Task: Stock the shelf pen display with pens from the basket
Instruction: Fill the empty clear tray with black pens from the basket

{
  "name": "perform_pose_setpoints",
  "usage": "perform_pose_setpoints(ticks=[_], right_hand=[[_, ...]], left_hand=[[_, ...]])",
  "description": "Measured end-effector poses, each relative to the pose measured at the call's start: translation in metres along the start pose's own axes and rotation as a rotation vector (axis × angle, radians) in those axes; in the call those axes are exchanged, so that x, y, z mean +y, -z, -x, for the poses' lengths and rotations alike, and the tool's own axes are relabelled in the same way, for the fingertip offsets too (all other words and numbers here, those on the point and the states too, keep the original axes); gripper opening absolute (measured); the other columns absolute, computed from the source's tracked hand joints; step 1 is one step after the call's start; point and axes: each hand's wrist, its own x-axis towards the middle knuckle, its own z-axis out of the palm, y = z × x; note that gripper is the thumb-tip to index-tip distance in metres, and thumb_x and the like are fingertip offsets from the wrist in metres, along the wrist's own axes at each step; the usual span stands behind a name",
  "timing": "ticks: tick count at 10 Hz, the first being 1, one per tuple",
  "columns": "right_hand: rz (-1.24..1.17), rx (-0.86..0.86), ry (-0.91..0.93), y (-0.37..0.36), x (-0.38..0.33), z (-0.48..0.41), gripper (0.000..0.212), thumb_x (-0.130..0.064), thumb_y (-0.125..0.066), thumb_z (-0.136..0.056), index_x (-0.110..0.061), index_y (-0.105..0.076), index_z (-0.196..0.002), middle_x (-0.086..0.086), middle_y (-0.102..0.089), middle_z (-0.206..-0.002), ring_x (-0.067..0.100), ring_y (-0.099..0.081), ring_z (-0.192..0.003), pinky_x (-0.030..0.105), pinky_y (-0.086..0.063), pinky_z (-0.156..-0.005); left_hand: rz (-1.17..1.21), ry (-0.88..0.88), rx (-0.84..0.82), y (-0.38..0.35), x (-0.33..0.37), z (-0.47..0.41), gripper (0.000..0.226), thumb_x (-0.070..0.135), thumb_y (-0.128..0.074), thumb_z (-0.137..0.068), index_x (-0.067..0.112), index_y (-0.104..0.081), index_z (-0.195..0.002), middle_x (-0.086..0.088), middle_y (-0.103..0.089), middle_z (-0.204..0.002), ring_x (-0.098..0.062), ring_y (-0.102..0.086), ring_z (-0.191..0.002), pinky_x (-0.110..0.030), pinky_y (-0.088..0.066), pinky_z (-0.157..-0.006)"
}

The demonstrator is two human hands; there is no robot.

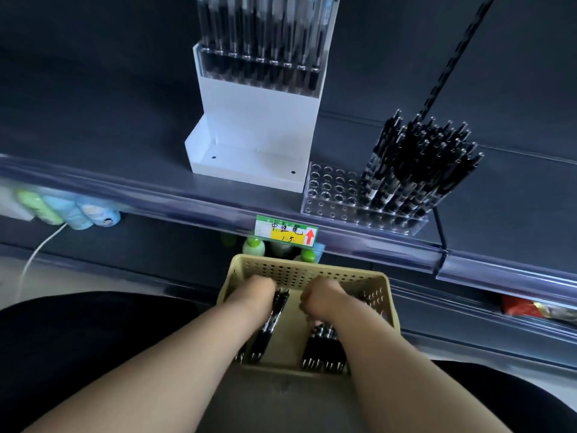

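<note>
Reaching into the beige basket (299, 268), the left grip (253, 295) clamps black pens (268, 323); whether the right grip (321, 300) holds anything, I cannot tell. Above, a dark shelf (93, 164) carries a half-filled clear pen rack (331, 190).

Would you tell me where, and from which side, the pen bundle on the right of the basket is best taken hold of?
Grip the pen bundle across the middle of the barrels, coming straight down from above. The pens lie flat, side by side, lengthwise in the basket, whose walls close off the sides. The right hand is just above them.
</note>
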Motion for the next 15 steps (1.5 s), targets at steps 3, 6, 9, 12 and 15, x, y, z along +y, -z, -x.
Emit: perform_pose_setpoints(ticks=[3, 6, 9, 12, 15], right_hand=[[-0.027, -0.062, -0.045, -0.066, -0.010, -0.024, 0.035, -0.016, -0.034, -0.099, -0.002, -0.050, -0.127, 0.012, -0.053, -0.131, 0.025, -0.048, -0.122, 0.026, -0.039, -0.096], [-0.452, -0.087, -0.174, -0.068, 0.002, -0.040, 0.044, -0.038, -0.061, -0.086, -0.004, -0.060, -0.114, 0.016, -0.062, -0.114, 0.029, -0.060, -0.105, 0.036, -0.047, -0.095], [-0.412, 0.004, -0.014, -0.048, 0.001, -0.012, 0.052, -0.050, -0.058, -0.084, -0.013, -0.059, -0.120, 0.012, -0.063, -0.116, 0.027, -0.059, -0.106, 0.028, -0.045, -0.088], [-0.452, 0.231, 0.154, -0.010, -0.002, 0.037, 0.033, -0.034, -0.069, -0.081, -0.017, -0.045, -0.068, 0.011, -0.067, -0.082, 0.022, -0.058, -0.061, 0.031, -0.051, -0.061], [-0.137, 0.702, 0.497, 0.069, -0.014, 0.095, 0.034, -0.039, -0.055, -0.090, -0.008, -0.056, -0.078, 0.000, -0.053, -0.075, 0.018, -0.049, -0.070, 0.020, -0.028, -0.058]], left_hand=[[0.304, 0.284, -0.062, -0.040, 0.001, -0.014, 0.039, 0.016, -0.033, -0.098, 0.005, -0.051, -0.130, -0.014, -0.049, -0.138, -0.028, -0.046, -0.127, -0.033, -0.036, -0.102], [0.377, 0.305, -0.075, -0.046, 0.012, -0.013, 0.032, 0.017, -0.047, -0.095, 0.003, -0.056, -0.122, -0.016, -0.056, -0.129, -0.029, -0.053, -0.119, -0.030, -0.042, -0.094], [0.295, 0.178, 0.037, -0.032, 0.014, 0.008, 0.030, 0.022, -0.051, -0.091, 0.005, -0.060, -0.114, -0.015, -0.060, -0.122, -0.029, -0.056, -0.114, -0.030, -0.043, -0.091], [0.219, -0.037, 0.255, 0.005, 0.024, 0.049, 0.021, 0.018, -0.052, -0.087, 0.013, -0.056, -0.107, -0.007, -0.062, -0.111, -0.026, -0.058, -0.101, -0.025, -0.038, -0.071], [0.447, -0.285, 0.475, 0.084, 0.042, 0.094, 0.007, 0.022, -0.057, -0.082, 0.022, -0.061, -0.087, 0.001, -0.067, -0.085, -0.021, -0.063, -0.085, -0.029, -0.047, -0.067]])
